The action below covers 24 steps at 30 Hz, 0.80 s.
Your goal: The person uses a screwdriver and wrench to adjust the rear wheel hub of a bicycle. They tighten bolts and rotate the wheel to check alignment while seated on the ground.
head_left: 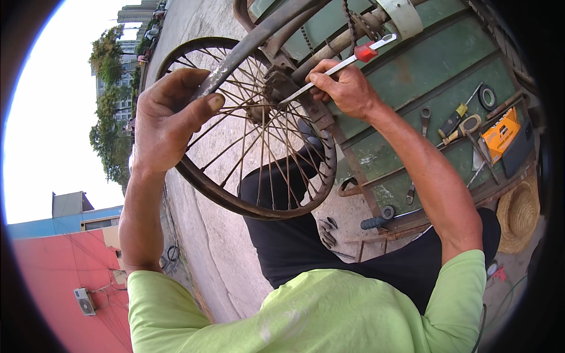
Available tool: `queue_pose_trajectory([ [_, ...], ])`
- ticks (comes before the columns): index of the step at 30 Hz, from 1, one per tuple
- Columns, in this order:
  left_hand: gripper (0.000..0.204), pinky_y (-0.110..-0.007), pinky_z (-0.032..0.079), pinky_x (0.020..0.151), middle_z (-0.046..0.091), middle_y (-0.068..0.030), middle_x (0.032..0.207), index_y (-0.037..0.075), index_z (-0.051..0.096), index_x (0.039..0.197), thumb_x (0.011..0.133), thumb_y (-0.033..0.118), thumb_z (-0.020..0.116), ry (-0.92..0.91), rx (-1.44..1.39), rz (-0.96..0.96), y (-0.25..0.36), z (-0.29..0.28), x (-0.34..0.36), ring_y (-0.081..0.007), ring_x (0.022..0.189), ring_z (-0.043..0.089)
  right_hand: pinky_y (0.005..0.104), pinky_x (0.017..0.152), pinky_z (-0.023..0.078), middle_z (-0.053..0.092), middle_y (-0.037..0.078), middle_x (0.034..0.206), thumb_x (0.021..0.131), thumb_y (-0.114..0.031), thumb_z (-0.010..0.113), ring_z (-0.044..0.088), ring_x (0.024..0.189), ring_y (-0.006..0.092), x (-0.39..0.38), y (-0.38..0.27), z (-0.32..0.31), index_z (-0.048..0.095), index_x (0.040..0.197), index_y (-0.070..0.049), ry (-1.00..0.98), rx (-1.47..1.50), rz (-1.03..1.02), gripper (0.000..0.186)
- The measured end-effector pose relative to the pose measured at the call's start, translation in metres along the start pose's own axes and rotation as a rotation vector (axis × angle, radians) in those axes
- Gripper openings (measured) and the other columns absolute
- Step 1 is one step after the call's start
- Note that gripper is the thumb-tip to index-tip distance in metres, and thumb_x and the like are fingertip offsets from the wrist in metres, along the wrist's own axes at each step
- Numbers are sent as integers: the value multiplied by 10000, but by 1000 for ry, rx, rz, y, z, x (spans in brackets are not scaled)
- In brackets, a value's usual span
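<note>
A rusty spoked wheel stands in front of me, attached by its hub to a metal frame bar. My left hand pinches the end of a dark, worn rubber strip, a tyre or inner tube, which arcs up and right over the wheel. My right hand is closed round a long silver tool with a red sleeve. Its thin end touches or lies close to the hub; I cannot tell which. The other end, hooked or ring-shaped, points up right near a pale cylinder.
On the green metal panel at right lie a wrench, a screwdriver, a mallet-like tool, a tape roll and an orange box. Gloves lie on the ground; a straw hat is far right. A chain hangs above.
</note>
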<state>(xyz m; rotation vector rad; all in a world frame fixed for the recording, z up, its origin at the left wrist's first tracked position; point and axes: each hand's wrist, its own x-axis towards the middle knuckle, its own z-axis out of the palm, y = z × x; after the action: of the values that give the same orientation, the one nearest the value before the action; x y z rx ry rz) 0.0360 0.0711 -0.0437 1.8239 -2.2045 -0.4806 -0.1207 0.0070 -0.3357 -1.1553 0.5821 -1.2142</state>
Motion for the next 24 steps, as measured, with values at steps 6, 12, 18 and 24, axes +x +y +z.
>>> queue_pose_trajectory([
  [6, 406, -200, 406, 581, 677, -5, 810, -34, 695, 1176, 858, 173, 837, 17, -9, 14, -9, -7, -8, -46, 656, 547, 285, 724, 581, 709, 55, 871, 1038, -287, 609, 686, 777, 107, -2, 1, 1, 681, 1061, 0, -24, 5, 37, 297],
  [12, 428, -225, 511, 678, 734, -48, 885, -25, 700, 1223, 888, 210, 824, -9, 89, 7, -6, -13, 15, -82, 758, 648, 287, 739, 590, 713, 54, 879, 1044, -290, 612, 693, 790, 107, -1, 1, -1, 678, 1068, 4, -49, 35, 43, 302],
  [18, 420, -268, 241, 528, 554, 66, 609, 114, 673, 1366, 956, 169, 748, -267, 197, 261, 46, -5, 50, -19, 533, 396, 281, 716, 605, 721, 69, 843, 1019, -256, 640, 717, 797, 130, -1, 2, 0, 698, 1029, 4, -30, 96, 15, 267],
  [24, 355, -247, 402, 546, 749, -23, 913, 97, 667, 1362, 1010, 139, 674, -416, 127, 562, 103, 31, 91, -70, 609, 544, 282, 726, 600, 707, 45, 853, 1034, -262, 629, 692, 783, 111, 0, 4, 0, 688, 1022, -3, -35, 81, 33, 266],
])
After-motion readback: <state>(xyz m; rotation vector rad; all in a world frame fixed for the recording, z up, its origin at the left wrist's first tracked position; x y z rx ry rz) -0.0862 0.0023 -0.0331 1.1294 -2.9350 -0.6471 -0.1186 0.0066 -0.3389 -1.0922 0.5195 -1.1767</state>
